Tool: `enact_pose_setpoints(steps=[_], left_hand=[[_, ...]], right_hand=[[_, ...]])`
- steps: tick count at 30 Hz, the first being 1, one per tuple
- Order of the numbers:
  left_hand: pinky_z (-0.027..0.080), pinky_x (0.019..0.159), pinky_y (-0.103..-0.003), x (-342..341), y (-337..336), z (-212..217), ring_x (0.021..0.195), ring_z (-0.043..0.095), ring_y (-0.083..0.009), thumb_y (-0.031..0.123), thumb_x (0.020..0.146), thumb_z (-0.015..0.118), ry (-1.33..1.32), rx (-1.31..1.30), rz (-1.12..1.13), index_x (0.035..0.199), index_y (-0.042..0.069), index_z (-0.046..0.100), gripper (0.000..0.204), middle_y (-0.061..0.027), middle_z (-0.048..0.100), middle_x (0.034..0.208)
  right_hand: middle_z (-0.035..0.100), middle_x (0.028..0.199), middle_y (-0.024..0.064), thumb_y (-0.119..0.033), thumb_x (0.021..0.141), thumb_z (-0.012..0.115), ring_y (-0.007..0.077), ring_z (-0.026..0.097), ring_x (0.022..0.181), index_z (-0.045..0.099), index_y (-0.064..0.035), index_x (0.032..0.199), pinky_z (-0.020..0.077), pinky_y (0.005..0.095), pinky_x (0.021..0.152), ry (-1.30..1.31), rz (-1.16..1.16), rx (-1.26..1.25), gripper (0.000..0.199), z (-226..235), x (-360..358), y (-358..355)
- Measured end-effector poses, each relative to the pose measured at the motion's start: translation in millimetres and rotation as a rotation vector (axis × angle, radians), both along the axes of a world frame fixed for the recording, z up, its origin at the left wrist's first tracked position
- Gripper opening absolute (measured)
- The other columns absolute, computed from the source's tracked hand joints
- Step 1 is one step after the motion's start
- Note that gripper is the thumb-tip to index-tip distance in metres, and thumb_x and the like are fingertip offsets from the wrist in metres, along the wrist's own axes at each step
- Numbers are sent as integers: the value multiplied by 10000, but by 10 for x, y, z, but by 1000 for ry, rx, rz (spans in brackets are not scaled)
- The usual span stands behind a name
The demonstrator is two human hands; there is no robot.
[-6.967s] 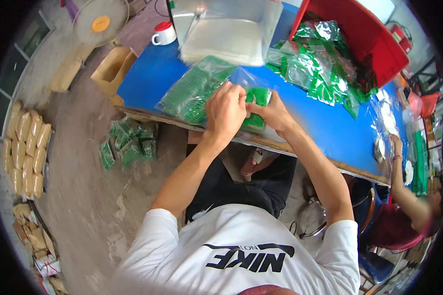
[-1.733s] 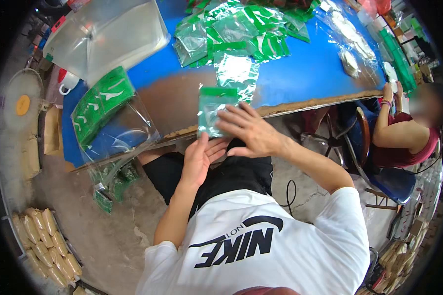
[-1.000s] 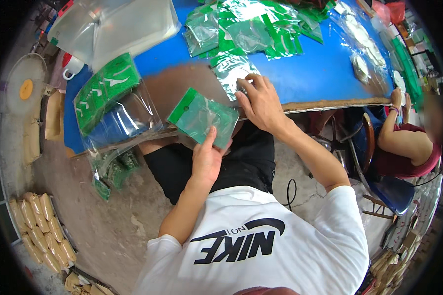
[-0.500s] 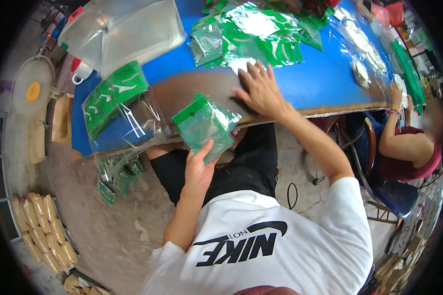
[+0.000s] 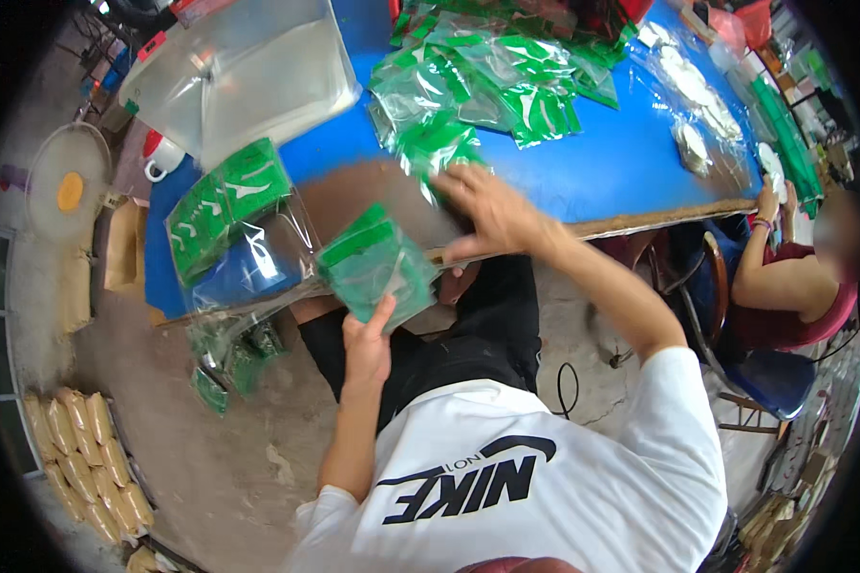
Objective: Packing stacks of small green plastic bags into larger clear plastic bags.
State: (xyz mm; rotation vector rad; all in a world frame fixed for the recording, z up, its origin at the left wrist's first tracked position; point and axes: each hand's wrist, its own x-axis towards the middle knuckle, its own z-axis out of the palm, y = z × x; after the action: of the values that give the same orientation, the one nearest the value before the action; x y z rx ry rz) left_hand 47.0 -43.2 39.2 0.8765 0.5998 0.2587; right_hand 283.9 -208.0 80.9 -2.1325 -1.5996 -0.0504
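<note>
**Pinch here, reach there**

I see the person's left hand (image 5: 365, 346) by the near edge of the table (image 5: 592, 181), pinching a small stack (image 5: 377, 267) of green bags. The thumb lies on top. The fingers go underneath, so I can't see how they sit. The stack is tilted, with its green ends pointing far and its clear ends near.

The right hand (image 5: 483, 205) is farther right, over the table, at a loose bag (image 5: 438, 143) on the near side of a big heap (image 5: 506, 72). Its fingers look bent and a bit apart, but they are blurry. I can't tell if they pinch the bag.

To do this well, I'd press the left thumb firmly, so the slippery bags don't slide. I'd take one bag by its edge, since thin plastic may stick to the next. I'd line up the green ends and mind the floppy big clear bag (image 5: 269, 250) on the left.
</note>
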Motion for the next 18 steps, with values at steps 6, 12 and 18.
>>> enact_pose_setpoints(steps=[6, 12, 18], left_hand=[[450, 1066, -472, -198, 133, -143, 1192, 595, -251, 89, 886, 713, -193, -436, -217, 1339, 17, 514, 501, -105, 626, 1256], [424, 1106, -533, 88, 16, 4, 1257, 550, -279, 160, 906, 711, -181, -581, -242, 1397, 57, 461, 560, -122, 591, 1309], [487, 1057, -452, -115, 46, 52, 1251, 560, -277, 80, 934, 648, -96, -277, -108, 1386, 38, 457, 492, -119, 567, 1338]], right_hand=[[644, 1087, 92, -89, 907, 693, 208, 645, 970, 588, -15, 1234, 543, 324, 817, 688, -200, 348, 351, -17, -847, -94], [699, 887, 69, -333, 1022, 554, 123, 643, 776, 676, -24, 1050, 532, 287, 725, 1035, -324, 104, 332, 111, -535, 372], [573, 1305, 255, -420, 991, 543, 436, 505, 1256, 593, -33, 1260, 398, 518, 1055, -398, -521, -24, 474, 81, 590, 1200]])
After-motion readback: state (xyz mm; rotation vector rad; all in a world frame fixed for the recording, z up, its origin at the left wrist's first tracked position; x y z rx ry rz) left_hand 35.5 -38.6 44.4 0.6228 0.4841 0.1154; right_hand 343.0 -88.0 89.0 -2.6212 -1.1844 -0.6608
